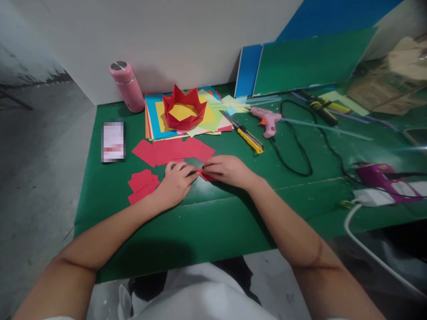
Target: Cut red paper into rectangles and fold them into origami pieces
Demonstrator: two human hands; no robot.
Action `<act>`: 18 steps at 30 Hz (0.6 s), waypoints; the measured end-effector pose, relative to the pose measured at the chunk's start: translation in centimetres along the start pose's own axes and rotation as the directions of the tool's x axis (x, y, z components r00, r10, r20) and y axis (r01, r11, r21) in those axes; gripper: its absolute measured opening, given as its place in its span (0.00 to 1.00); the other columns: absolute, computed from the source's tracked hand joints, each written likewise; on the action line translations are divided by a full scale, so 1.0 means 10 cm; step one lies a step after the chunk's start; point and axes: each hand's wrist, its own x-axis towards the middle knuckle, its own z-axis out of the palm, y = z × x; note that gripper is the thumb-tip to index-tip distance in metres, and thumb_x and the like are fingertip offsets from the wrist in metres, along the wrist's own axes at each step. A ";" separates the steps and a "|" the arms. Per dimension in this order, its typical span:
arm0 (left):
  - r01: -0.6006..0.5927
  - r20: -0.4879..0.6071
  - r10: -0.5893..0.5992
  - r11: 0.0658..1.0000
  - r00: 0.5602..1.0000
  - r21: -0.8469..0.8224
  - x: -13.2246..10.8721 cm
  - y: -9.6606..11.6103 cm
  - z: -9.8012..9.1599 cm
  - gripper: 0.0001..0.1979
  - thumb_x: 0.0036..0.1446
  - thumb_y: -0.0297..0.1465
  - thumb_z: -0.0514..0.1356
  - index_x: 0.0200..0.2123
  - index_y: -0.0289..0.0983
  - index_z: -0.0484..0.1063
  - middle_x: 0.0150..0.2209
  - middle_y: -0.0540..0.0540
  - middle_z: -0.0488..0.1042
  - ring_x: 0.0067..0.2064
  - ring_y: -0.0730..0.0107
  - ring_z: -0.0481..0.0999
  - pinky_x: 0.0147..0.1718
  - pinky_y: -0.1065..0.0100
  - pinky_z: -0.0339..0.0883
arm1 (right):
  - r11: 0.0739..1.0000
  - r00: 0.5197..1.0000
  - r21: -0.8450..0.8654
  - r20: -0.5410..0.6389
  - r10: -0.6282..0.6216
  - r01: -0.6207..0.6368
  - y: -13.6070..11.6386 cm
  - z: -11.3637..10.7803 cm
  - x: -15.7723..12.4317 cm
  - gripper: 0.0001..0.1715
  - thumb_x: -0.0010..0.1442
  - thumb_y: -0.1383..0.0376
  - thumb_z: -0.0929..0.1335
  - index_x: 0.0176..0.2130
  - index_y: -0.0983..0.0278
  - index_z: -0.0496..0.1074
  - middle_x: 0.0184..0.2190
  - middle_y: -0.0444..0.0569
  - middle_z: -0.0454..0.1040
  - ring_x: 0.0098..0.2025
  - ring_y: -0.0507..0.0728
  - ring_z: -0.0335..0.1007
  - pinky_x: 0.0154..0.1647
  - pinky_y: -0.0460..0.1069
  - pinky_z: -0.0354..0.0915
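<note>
Between my hands a small folded piece of red paper [207, 177] lies on the green tabletop, partly hidden by my fingers. My left hand [180, 180] pinches its left end with bent fingers. Over its upper right part, my right hand [233, 171] has its fingers closed down on the paper. Flat red paper pieces [170, 151] are spread just beyond my hands. A small pile of red paper squares [143, 183] lies left of my left hand. Farther back, a red folded-paper crown shape [184, 109] stands on a stack of coloured paper [153, 118].
A yellow utility knife [248, 138] with its blade showing and a pink glue gun [267, 119] with a black cord lie to the right. At the back left stands a pink bottle [127, 86]. Screwdriver-like tools [322, 111] and a purple power block [383, 180] are farther right.
</note>
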 end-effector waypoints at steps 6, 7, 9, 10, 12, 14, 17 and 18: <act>0.003 -0.016 -0.003 1.000 1.000 -0.009 0.00 0.00 0.00 0.17 0.63 0.24 0.51 0.49 0.40 0.74 0.50 0.42 0.75 0.49 0.57 0.66 0.49 0.52 0.54 | 1.000 1.000 0.021 0.004 0.008 -0.008 0.01 0.00 0.00 0.16 0.67 0.65 0.62 0.36 0.62 0.79 0.36 0.49 0.79 0.35 0.53 0.74 0.35 0.47 0.65; 0.005 -0.019 -0.005 1.000 1.000 -0.011 0.00 0.00 0.00 0.17 0.63 0.25 0.51 0.49 0.40 0.74 0.50 0.42 0.75 0.49 0.57 0.66 0.49 0.52 0.54 | 0.999 1.000 0.030 0.002 0.010 -0.010 0.01 0.01 0.00 0.16 0.66 0.66 0.62 0.36 0.62 0.79 0.36 0.49 0.79 0.35 0.53 0.74 0.35 0.47 0.65; 0.006 -0.019 -0.006 1.000 1.000 -0.013 0.01 0.00 0.00 0.17 0.63 0.25 0.51 0.49 0.39 0.74 0.49 0.42 0.75 0.49 0.57 0.66 0.48 0.52 0.54 | 0.999 1.000 0.042 -0.005 0.014 -0.014 0.01 0.01 0.00 0.15 0.66 0.66 0.63 0.36 0.61 0.79 0.36 0.49 0.79 0.36 0.53 0.74 0.35 0.47 0.65; 0.006 -0.017 -0.006 1.000 1.000 -0.015 0.01 -0.01 0.00 0.16 0.63 0.25 0.51 0.49 0.39 0.74 0.49 0.42 0.75 0.49 0.57 0.66 0.48 0.53 0.54 | 0.999 1.000 0.044 -0.011 0.011 -0.011 0.01 0.01 0.00 0.15 0.66 0.67 0.63 0.36 0.61 0.79 0.37 0.49 0.79 0.36 0.53 0.74 0.35 0.47 0.65; 0.003 -0.012 -0.004 1.000 1.000 -0.022 0.01 -0.01 0.00 0.16 0.63 0.25 0.50 0.49 0.38 0.74 0.49 0.42 0.75 0.49 0.57 0.66 0.48 0.53 0.54 | 0.999 1.000 0.042 -0.021 0.008 -0.007 0.01 0.01 0.00 0.15 0.66 0.67 0.63 0.36 0.62 0.79 0.37 0.49 0.80 0.36 0.53 0.74 0.35 0.46 0.65; 0.003 -0.009 -0.004 1.000 1.000 -0.030 0.01 -0.01 0.00 0.17 0.63 0.24 0.50 0.49 0.37 0.74 0.49 0.41 0.74 0.49 0.57 0.66 0.48 0.52 0.55 | 0.999 1.000 0.041 -0.015 0.004 -0.003 0.01 -0.01 0.01 0.16 0.67 0.66 0.62 0.36 0.61 0.79 0.37 0.49 0.80 0.36 0.53 0.74 0.35 0.46 0.65; 0.011 -0.008 -0.011 0.999 1.000 -0.041 0.01 -0.01 0.00 0.18 0.62 0.24 0.50 0.49 0.38 0.75 0.50 0.41 0.74 0.49 0.57 0.66 0.49 0.52 0.55 | 0.999 1.000 0.044 0.004 -0.001 0.001 0.02 -0.02 0.01 0.18 0.67 0.65 0.61 0.36 0.61 0.79 0.37 0.49 0.80 0.37 0.54 0.75 0.36 0.47 0.66; 0.014 -0.009 -0.014 0.999 1.000 -0.044 0.01 -0.01 0.00 0.18 0.62 0.24 0.50 0.50 0.39 0.75 0.50 0.41 0.74 0.49 0.57 0.66 0.49 0.52 0.55 | 0.999 1.000 0.045 0.003 0.000 0.000 0.02 -0.02 0.01 0.18 0.67 0.65 0.61 0.36 0.61 0.79 0.37 0.49 0.80 0.37 0.54 0.75 0.36 0.47 0.66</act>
